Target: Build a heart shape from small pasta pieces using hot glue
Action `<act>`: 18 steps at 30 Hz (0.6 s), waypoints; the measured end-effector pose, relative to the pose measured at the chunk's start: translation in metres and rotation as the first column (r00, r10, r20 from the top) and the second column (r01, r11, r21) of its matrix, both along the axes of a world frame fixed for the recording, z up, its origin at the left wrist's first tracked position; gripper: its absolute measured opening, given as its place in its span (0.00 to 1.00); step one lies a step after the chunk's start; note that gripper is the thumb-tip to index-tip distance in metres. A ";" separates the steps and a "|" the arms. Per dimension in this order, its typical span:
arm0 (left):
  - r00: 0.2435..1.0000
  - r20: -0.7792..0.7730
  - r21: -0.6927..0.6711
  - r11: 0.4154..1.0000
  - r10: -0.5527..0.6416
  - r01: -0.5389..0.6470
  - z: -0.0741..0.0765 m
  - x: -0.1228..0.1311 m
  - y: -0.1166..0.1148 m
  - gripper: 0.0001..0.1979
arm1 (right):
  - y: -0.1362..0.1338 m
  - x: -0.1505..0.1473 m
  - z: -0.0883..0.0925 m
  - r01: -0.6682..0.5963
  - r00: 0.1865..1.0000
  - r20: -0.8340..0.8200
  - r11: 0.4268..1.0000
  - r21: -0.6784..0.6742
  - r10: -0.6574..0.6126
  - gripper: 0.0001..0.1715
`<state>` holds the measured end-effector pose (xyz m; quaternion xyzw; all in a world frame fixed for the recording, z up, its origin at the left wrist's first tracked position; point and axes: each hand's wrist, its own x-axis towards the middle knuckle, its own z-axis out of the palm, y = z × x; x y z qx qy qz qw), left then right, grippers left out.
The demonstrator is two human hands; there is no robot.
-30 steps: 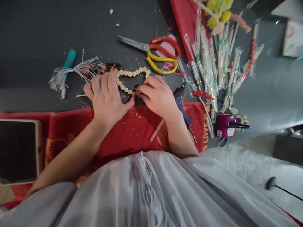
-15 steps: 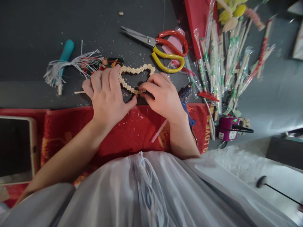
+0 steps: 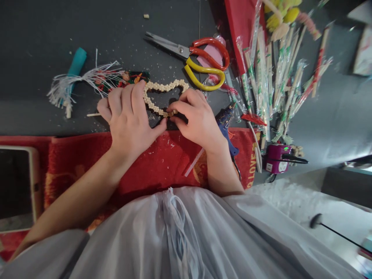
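A heart-shaped outline made of small cream-coloured pieces (image 3: 162, 87) lies on the dark table. My left hand (image 3: 128, 116) rests on its left side, fingers together and pressed down, thumb pointing toward the heart's lower tip. My right hand (image 3: 196, 116) pinches the heart's lower tip with thumb and forefinger; the other fingers are curled. Under my left fingers lies a dark patterned piece with a white fringe (image 3: 87, 79).
Red-and-yellow scissors (image 3: 200, 60) lie behind the heart. Wrapped chopsticks (image 3: 270, 73) fan out at right beside a blue glue gun (image 3: 226, 128) and a purple plug block (image 3: 276, 162). A teal tube (image 3: 74, 69) lies at left, a phone (image 3: 16, 186) on the red mat (image 3: 162, 159).
Both hands stay on the heart in almost the same grip; only the view has shifted slightly.
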<state>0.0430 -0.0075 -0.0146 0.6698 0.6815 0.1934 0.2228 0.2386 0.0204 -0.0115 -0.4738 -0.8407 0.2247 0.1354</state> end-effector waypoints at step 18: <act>1.000 0.021 -0.022 1.000 0.014 -0.014 0.003 0.001 0.001 0.39 | 0.003 0.003 -0.004 -0.037 0.998 -0.052 0.999 0.029 0.038 0.09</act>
